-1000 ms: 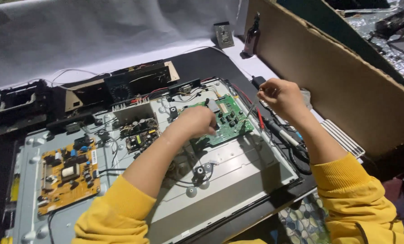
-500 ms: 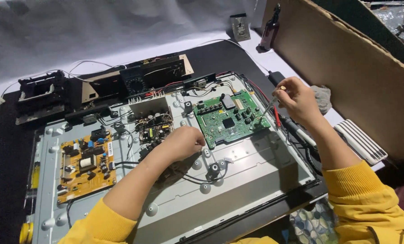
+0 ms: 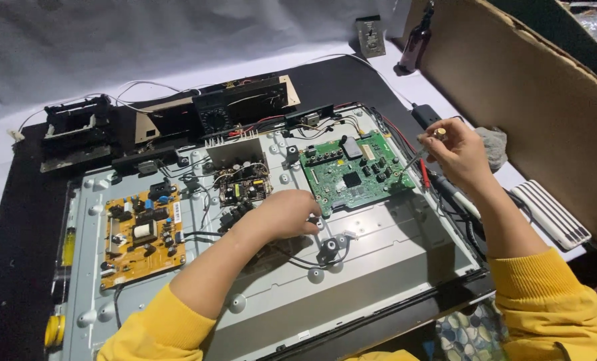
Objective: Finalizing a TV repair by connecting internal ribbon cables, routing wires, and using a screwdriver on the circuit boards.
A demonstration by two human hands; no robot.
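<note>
Head view, one item after another: a grey metal back panel (image 3: 378,267) of an opened flat screen lies across a black table (image 3: 18,267) and serves as the tray for everything mounted on it. Toward the panel's left edge sits a yellow-brown power board (image 3: 141,234) with black and blue parts. Near the middle of the far edge sits a small dark board (image 3: 243,188) beside a pale heat sink (image 3: 235,150). At the far right corner sits a green circuit board (image 3: 355,172), flat and fixed to the panel. The left hand (image 3: 286,214) rests fist-like on the panel just beside the green board's near-left corner, fingers curled under; whether they pinch anything cannot be told. The right hand (image 3: 460,155) hovers over the panel's right edge, fingers pinched on a thin probe (image 3: 418,158) whose tip points at the green board's right side; red and black leads (image 3: 422,175) run along that edge. Beyond the panel's far edge stand a black multimeter (image 3: 215,119) and a black plastic part (image 3: 78,130). A roll of yellow tape (image 3: 54,329) lies at the table's near-left corner. A cardboard sheet (image 3: 532,100) leans on the right, with a white ribbed slab (image 3: 552,212) lying below it.
</note>
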